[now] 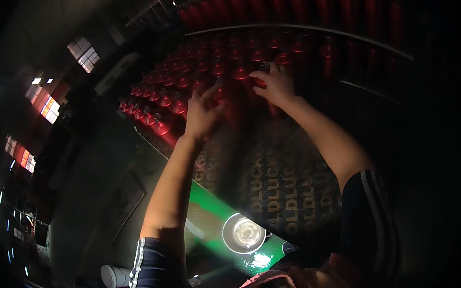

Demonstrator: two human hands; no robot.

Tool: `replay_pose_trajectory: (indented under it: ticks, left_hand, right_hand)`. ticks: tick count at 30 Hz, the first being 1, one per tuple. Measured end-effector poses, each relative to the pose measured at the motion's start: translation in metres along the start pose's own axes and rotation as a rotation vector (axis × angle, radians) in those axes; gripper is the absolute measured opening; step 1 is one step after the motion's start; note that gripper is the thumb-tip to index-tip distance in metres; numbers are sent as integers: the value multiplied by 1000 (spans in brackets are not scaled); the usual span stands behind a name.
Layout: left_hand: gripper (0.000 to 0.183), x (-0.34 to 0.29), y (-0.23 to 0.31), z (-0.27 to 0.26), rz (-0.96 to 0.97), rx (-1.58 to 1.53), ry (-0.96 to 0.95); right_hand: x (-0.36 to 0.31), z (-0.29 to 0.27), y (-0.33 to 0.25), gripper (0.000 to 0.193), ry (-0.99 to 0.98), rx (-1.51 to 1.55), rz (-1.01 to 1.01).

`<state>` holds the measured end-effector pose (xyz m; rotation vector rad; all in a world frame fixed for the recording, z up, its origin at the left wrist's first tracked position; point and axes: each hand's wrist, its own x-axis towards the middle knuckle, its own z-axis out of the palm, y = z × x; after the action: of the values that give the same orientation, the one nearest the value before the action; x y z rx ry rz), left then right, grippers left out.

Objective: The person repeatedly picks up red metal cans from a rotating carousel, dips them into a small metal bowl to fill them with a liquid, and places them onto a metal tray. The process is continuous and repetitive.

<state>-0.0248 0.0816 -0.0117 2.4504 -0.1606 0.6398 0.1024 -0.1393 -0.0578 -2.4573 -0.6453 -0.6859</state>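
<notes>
My left hand reaches up to the near edge of a dense array of red, shiny bottles with sloped shoulders and narrow necks. Its fingers are spread and bent, beside the neck of one bottle. Farther right, my right hand is held with fingers curved and apart, close to another bottle neck. Neither hand visibly closes round a bottle. Dim light and blur hide whether the fingertips touch the bottles, and the lower bodies nearby fade into shadow.
Below my arms lies a dark surface with repeated lettering. A round metal bowl stands on a wet green surface close to me. A pale rail separates another bottle row behind. A white bucket is at lower left.
</notes>
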Motion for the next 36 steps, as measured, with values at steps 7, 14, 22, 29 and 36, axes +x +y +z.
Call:
replay_pose_trajectory:
  ticks: [7,14,22,29,36]
  left_hand:
    - [38,33,-27,64,135,20,145]
    - [38,-108,-35,-7,125,-372,456]
    - [41,-332,-131,-40,-825,-1635,339]
    - [44,-414,-241,31,-1491,-2103,464]
    - [50,-436,-269,48,-1433,-2554,283]
  right_hand:
    - [-44,-9,11,42,186,114,-85]
    - [-139,-62,-9,43,363,767,225]
    - [-261,-50,-144,42,-58,2118,789]
    - [-297,62,-257,36,-324,2420,1098]
    - [-334,111,-266,36,-363,2707,990]
